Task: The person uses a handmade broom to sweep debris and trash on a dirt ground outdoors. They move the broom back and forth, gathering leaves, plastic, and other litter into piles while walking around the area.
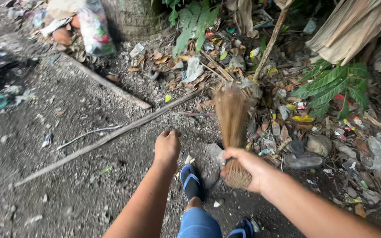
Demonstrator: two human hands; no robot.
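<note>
The right hand gripped the broom at its bound end, the left hand was fisted empty; loose litter risked scattering.

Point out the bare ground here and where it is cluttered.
Bare grey ground lies left of the left hand, below the long stick. Crowded: the litter and leaves right of the stick broom in the right hand.
</note>
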